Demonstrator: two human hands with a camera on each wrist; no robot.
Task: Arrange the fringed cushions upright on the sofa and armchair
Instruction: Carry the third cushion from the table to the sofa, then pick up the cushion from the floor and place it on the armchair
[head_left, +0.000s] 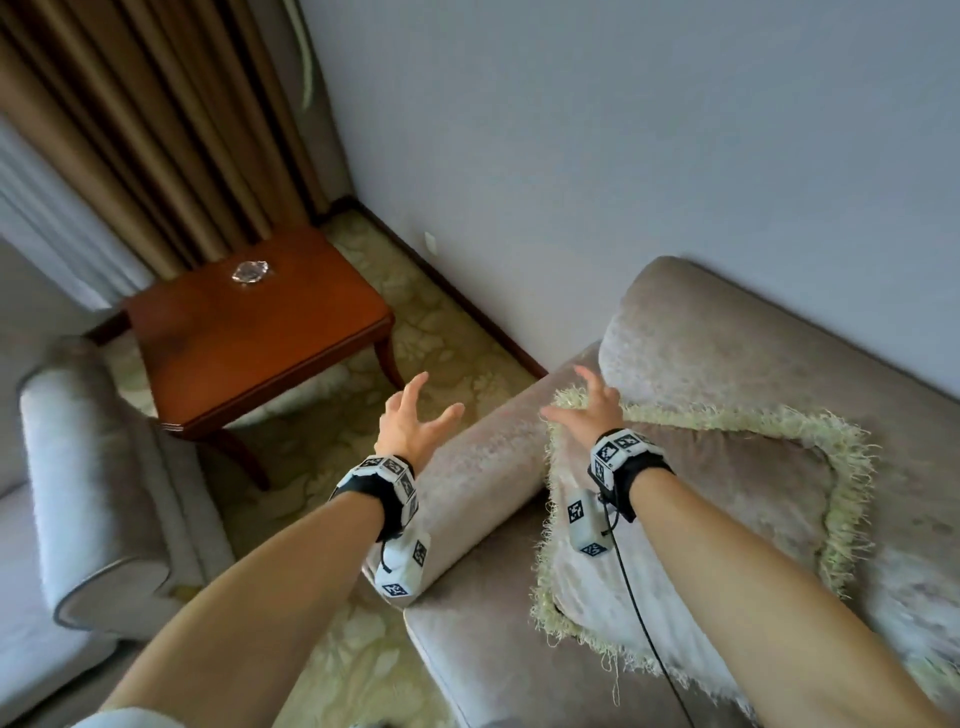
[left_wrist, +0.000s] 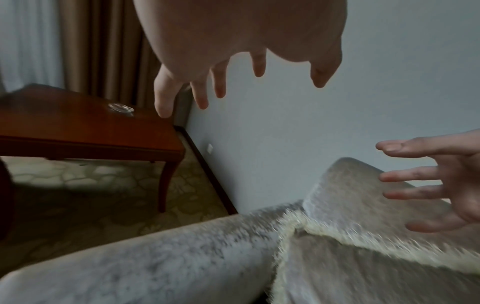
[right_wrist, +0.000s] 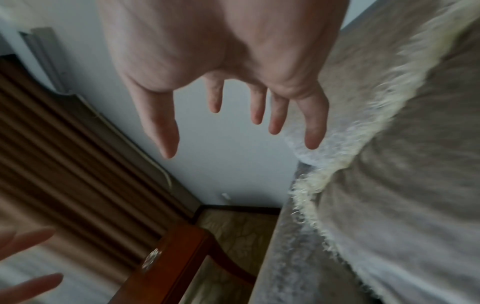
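You are seeing the cushion only in part: your right forearm is crossing its lower half. The frame's right edge is cutting off the sofa, and the left edge the armchair. The small glass object on the tabletop is staying too small to identify. Motion is blurring the cushion's fringe in the right wrist view.

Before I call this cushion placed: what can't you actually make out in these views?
- Fringed cushion: its near right corner is cut off by the head view's edge, and the right forearm covers part of it.
- Right hand: whether it touches the fringe; both wrist views are blurred there.
- Armchair: seat mostly out of frame, so any cushion there is unseen.
- Small shiny object on the side table: too small to identify.
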